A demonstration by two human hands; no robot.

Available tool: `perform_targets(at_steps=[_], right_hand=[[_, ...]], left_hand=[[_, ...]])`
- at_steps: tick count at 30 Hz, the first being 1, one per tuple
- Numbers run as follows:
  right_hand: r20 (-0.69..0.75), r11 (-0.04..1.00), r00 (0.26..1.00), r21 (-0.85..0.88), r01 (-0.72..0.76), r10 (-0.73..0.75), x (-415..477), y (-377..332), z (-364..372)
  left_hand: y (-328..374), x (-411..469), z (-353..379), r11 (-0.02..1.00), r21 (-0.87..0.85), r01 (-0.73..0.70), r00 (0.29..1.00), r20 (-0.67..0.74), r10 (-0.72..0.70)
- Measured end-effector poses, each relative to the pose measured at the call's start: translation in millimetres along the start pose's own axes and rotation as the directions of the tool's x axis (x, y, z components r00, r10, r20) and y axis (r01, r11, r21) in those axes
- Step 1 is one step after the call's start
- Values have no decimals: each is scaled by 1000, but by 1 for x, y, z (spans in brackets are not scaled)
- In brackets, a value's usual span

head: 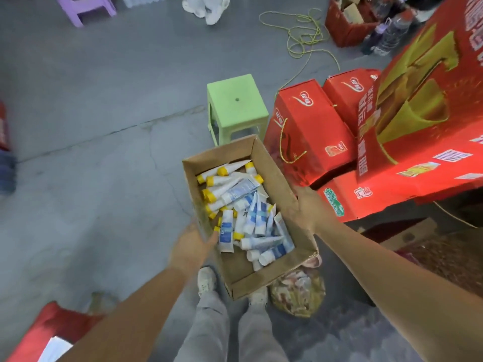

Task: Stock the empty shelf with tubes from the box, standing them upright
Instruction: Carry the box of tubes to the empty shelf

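Now, left grip: the left hand (pixel 192 246) clasps the left long wall of the cardboard box (pixel 277 173), with one fingertip hooked over the rim and into the inside.
Right grip: the right hand (pixel 304 209) holds the right long wall from outside, palm against the card; its fingers are mostly hidden behind the wall.
Where the box is: carried between both hands off the floor, in front of the person's legs and above a white shoe (pixel 206 280).
Box edges: the far short end is close to the green stool (pixel 236 103). The right wall is near the red cartons (pixel 311 131). The near right corner hangs over a filled clear bag (pixel 298 296).
Open room: a wide stretch of grey floor (pixel 91 113) lies left of the box and reaches up to the purple stool (pixel 83 6). The right side is crowded by the cartons and a tall red display (pixel 423 100).
Box axis: the long side runs away from the person, with the far end swung slightly left and the open top facing up.
Tubes: the tubes (pixel 248 212) lie loose in a jumbled heap inside the box, none standing. Their long axes point many ways, some across the box and some along it.
Tube looks: white bodies with blue labels. Those at the far end have yellow caps, and those nearer the person have white caps.
Further off: a yellow-green cord (pixel 305 32) is coiled on the floor beyond the cartons.
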State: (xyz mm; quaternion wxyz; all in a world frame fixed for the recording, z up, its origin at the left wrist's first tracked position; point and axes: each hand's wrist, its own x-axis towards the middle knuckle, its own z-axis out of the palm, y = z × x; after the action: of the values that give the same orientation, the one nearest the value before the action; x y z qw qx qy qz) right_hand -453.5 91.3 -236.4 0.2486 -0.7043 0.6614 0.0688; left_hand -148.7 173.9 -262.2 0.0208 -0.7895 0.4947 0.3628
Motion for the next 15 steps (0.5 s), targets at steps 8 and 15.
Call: perform_targets(at_steps=[8, 15], right_hand=[[15, 996, 997, 28, -80, 79, 59, 23, 39], [38, 987, 999, 160, -34, 29, 79, 26, 56]], left_hand=[[-1, 45, 38, 997, -71, -20, 995, -99, 12], [-7, 44, 66, 980, -186, -66, 976, -217, 24]])
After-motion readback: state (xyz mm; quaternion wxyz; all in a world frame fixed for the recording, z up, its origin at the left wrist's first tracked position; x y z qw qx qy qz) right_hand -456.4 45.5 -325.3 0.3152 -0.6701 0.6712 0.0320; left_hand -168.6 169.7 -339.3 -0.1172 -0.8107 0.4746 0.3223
